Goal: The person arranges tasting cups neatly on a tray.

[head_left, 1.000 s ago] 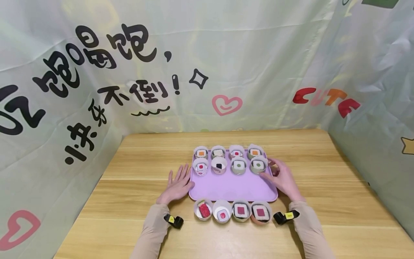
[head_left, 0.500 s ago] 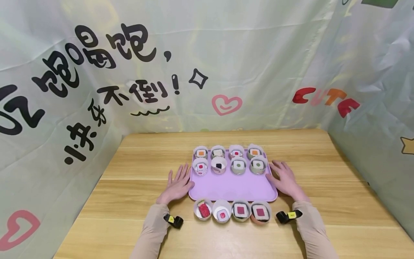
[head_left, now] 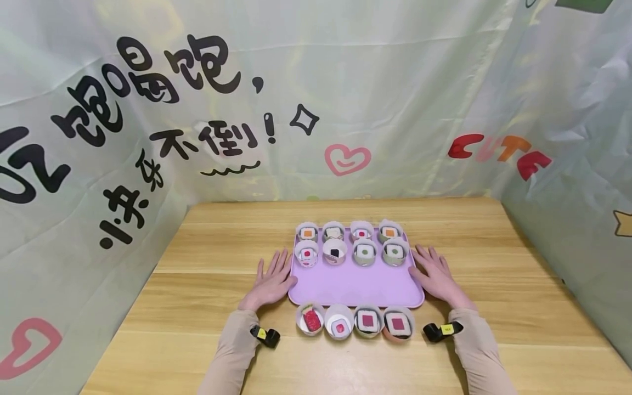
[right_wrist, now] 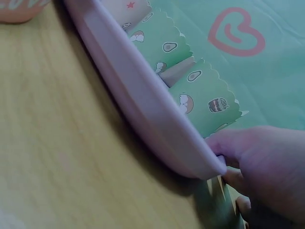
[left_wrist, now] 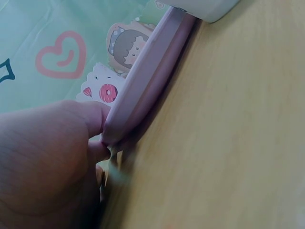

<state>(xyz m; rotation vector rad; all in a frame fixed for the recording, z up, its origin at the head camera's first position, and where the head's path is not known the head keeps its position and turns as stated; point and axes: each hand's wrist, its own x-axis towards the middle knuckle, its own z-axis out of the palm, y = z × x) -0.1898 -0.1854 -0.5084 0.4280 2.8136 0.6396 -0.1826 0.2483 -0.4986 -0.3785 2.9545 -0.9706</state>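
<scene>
A lilac tray (head_left: 355,285) lies on the wooden table, with two rows of paper cups along its far half. Each cup holds a sushi-like piece, such as the green-centred piece (head_left: 394,251) at the right end of the nearer row. My left hand (head_left: 269,281) rests beside the tray's left side, fingers spread and straight, thumb at the rim. On the opposite side, my right hand (head_left: 436,278) lies the same way, its thumb touching the tray edge. Both wrist views show a thumb at the tray's rim (left_wrist: 143,78), and the right one shows green patterned cups (right_wrist: 205,98) behind it.
In front of the tray, a row of several more paper cups stands on the table (head_left: 197,307). A red piece (head_left: 311,320) is in the leftmost cup, and a pink-centred square (head_left: 398,324) in the rightmost. A printed cloth (head_left: 385,99) hangs behind the table.
My right hand has left the rightmost cup of the nearer row and moved outward to the tray's right edge, its fingers straightening. The left hand, tray and cups have stayed in place.
</scene>
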